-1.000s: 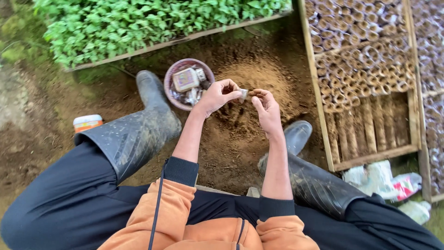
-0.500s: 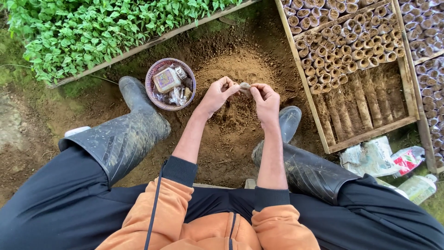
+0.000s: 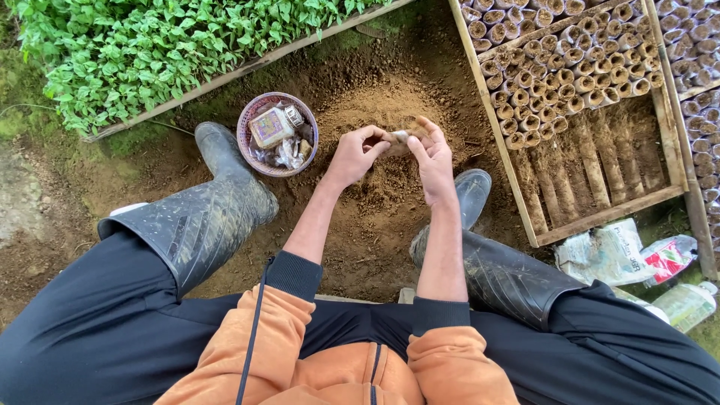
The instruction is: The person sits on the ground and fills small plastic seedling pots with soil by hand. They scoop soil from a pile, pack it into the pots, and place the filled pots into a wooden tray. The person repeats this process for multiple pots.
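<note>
Two hands, left hand (image 3: 352, 155) & right hand (image 3: 430, 155), each pinching one end of small pale paper roll (image 3: 400, 137), long axis approx left-right, held above soil heap (image 3: 375, 112) btwn boots, nr basket (image 3: 277, 135).

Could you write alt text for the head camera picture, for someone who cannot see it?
Seen from above, a seated person's left hand and right hand together hold a small paper tube over a soil pile. A basket sits by the left boot, a tray of filled tubes to the right.
</note>
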